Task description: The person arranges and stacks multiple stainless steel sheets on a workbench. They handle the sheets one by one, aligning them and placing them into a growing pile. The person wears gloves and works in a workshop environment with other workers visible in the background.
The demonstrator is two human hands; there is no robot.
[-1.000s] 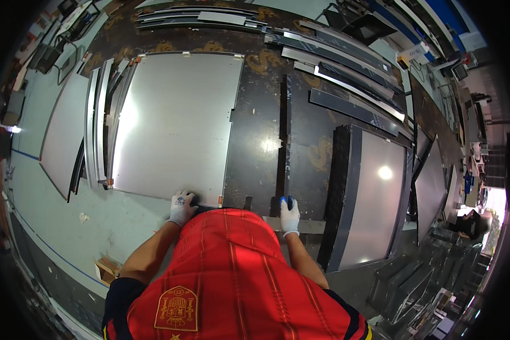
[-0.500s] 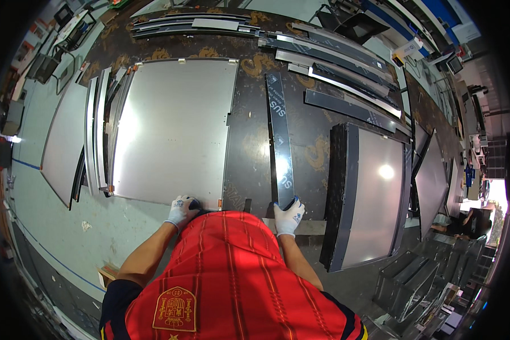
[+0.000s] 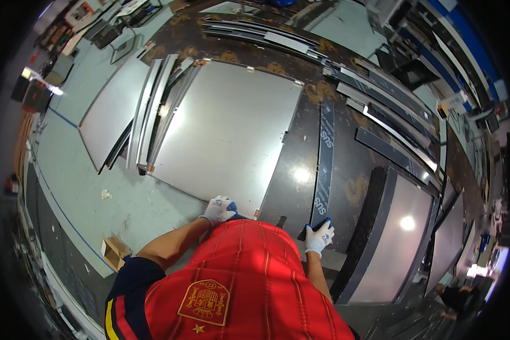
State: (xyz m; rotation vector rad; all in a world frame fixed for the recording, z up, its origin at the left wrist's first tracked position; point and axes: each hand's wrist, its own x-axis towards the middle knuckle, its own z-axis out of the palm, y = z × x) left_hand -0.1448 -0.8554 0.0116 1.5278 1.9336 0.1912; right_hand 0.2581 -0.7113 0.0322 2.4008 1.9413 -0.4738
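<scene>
My left hand (image 3: 219, 209), in a white glove with blue on the fingers, is at the near edge of a large silvery metal panel (image 3: 224, 136). Its fingers are curled, and what lies under them is hidden. My right hand (image 3: 319, 237), gloved alike, is closed around the near end of a long dark metal strip (image 3: 324, 164). Printed protective film covers this strip. It lies lengthwise away from me on the dark tabletop (image 3: 292, 181), just right of the panel, its thumb-side edge gripped by my right thumb.
Right of the strip stands a dark-edged panel box (image 3: 391, 238). Several long metal strips (image 3: 391, 102) lie at the far right, with more profiles (image 3: 260, 35) along the far edge. Narrow profiles (image 3: 147, 113) and another sheet (image 3: 113, 110) are at the left. A person (image 3: 456, 300) is at the lower right.
My view has turned, so the whole scene sits further right and tilted. Both hands keep their places at the panel's edge and the strip's near end.
</scene>
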